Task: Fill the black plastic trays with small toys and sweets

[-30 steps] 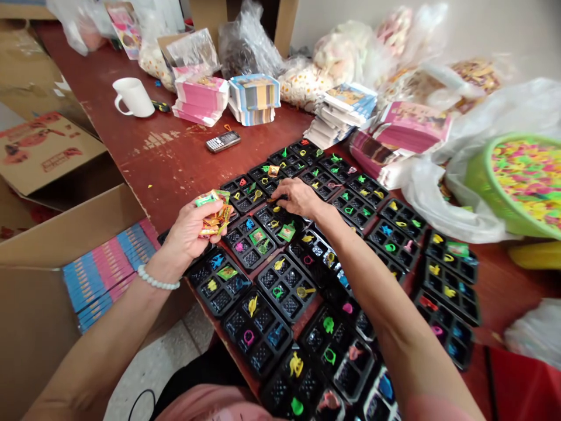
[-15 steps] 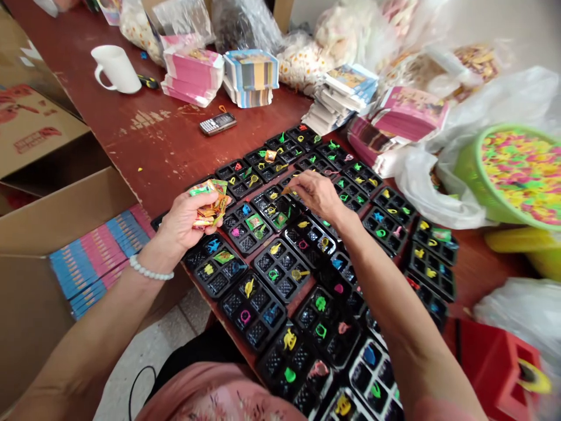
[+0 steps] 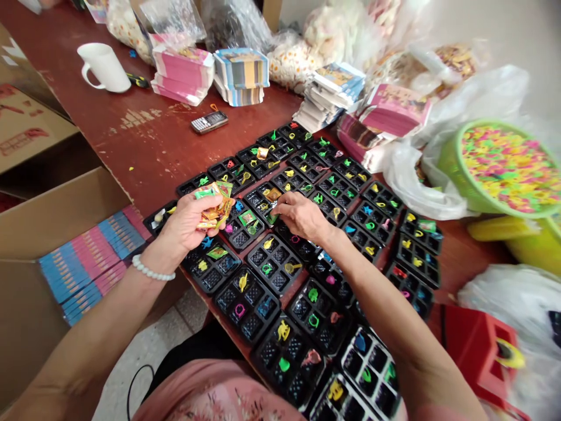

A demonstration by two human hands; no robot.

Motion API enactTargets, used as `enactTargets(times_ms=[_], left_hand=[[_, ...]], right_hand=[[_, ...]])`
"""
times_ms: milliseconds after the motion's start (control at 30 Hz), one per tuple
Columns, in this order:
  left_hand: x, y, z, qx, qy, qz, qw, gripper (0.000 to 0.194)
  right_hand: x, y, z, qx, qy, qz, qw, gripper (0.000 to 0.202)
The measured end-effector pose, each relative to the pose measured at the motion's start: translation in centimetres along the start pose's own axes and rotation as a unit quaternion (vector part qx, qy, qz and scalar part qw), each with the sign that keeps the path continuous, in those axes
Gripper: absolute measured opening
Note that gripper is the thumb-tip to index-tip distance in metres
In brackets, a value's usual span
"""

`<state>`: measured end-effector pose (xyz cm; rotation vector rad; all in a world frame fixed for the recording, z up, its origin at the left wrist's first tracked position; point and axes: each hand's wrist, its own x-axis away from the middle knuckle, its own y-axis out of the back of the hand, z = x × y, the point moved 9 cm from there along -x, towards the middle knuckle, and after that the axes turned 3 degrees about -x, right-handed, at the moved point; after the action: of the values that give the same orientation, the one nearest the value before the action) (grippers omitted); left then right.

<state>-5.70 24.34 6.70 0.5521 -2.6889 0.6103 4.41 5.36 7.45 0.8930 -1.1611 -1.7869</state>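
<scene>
My left hand (image 3: 186,219) is closed around a bunch of small shiny packets (image 3: 213,204), orange, green and yellow, above the left edge of the trays. My right hand (image 3: 302,216) reaches into a black compartment tray (image 3: 252,202), its fingers pinched at a small green packet (image 3: 272,219). An orange packet (image 3: 274,195) lies in the same tray just beyond those fingertips. Several more black trays (image 3: 280,279) cover the table around both hands, with little coloured plastic toys such as a yellow one (image 3: 268,242) in their compartments. My right forearm hides some trays.
A mobile phone (image 3: 209,121) and white mug (image 3: 105,67) stand beyond the trays. Stacks of printed card (image 3: 182,76) line the back. At right are a green basket (image 3: 453,169) of coloured pieces and a red box (image 3: 473,351). An open carton (image 3: 21,234) is at left.
My right hand has moved down and towards me. The orange packet it held now lies in the tray, and its fingers have come to the green packet. My left hand keeps its bunch.
</scene>
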Motion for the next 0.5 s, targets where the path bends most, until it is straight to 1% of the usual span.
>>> enactTargets(times_ms=[100,167,233,300,333,367,433,500], left_hand=[[0.2,-0.2,0.2,0.001,0.010,-0.001,1.000,0.036],[0.3,-0.4,0.3,0.001,0.015,0.002,1.000,0.036],[0.3,-0.7,0.5,-0.004,0.023,0.005,1.000,0.038],[0.1,-1.0,0.8,-0.012,0.030,0.008,0.999,0.037],[0.0,-1.2,0.9,-0.017,0.032,0.009,0.999,0.035],[-0.2,-1.5,1.1,-0.023,0.032,0.009,0.999,0.035],[-0.7,-2.2,1.3,-0.034,0.025,0.022,0.999,0.036],[-1.2,-3.4,1.3,-0.046,0.013,0.048,0.998,0.041]], right_hand=[[0.5,0.3,0.1,-0.019,0.010,-0.016,1.000,0.026],[0.6,1.5,-0.7,-0.040,0.002,-0.048,0.998,0.027],[0.6,3.4,-2.9,-0.024,-0.039,-0.099,0.994,0.030],[0.5,5.3,-5.8,0.034,-0.104,-0.145,0.983,0.033],[0.4,5.9,-7.3,0.068,-0.133,-0.152,0.977,0.034],[0.0,6.1,-8.6,0.099,-0.156,-0.145,0.972,0.035],[-0.9,5.5,-10.5,0.135,-0.181,-0.101,0.969,0.034],[-1.8,4.5,-11.2,0.139,-0.185,-0.065,0.971,0.032]])
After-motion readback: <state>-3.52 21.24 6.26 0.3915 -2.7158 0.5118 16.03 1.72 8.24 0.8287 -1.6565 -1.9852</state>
